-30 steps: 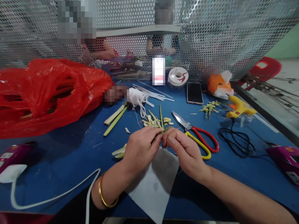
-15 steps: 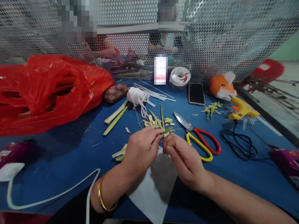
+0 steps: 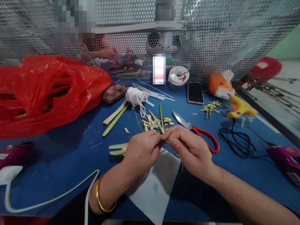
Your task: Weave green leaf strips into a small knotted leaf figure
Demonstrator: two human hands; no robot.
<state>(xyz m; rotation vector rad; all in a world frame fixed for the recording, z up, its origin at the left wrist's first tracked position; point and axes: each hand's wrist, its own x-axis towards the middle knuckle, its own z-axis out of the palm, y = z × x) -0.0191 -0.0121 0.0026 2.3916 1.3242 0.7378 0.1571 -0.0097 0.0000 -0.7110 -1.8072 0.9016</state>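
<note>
Above a white sheet (image 3: 156, 184), the fingertips of my two hands meet in a pinch. My left hand (image 3: 142, 151) is closed, and whatever lies between its fingers is hidden. Closed too is my right hand (image 3: 191, 151), with a thin thread (image 3: 182, 168) hanging in a loop beneath its fingers. Just beyond the fingertips lie pale green plant scraps (image 3: 152, 122) and a green stalk piece (image 3: 161, 114). Red- and yellow-handled scissors (image 3: 207, 132) rest behind my right hand, which covers most of the yellow handle. Cut stalk pieces (image 3: 118, 150) are beside my left hand.
Two longer stalks (image 3: 116, 120) and a white string bundle (image 3: 136, 96) lie farther back. A red plastic bag (image 3: 77, 84) fills the left. Behind stand a ribbon spool (image 3: 178, 76), phone (image 3: 195, 92) and metal mesh (image 3: 122, 40). A yellow glue gun (image 3: 242, 107) and black cord (image 3: 236, 140) are right.
My right hand has moved up and inward, now covering the green piece that showed at the fingertips and part of the scissors. A thread loop has come into view. The view has shifted slightly.
</note>
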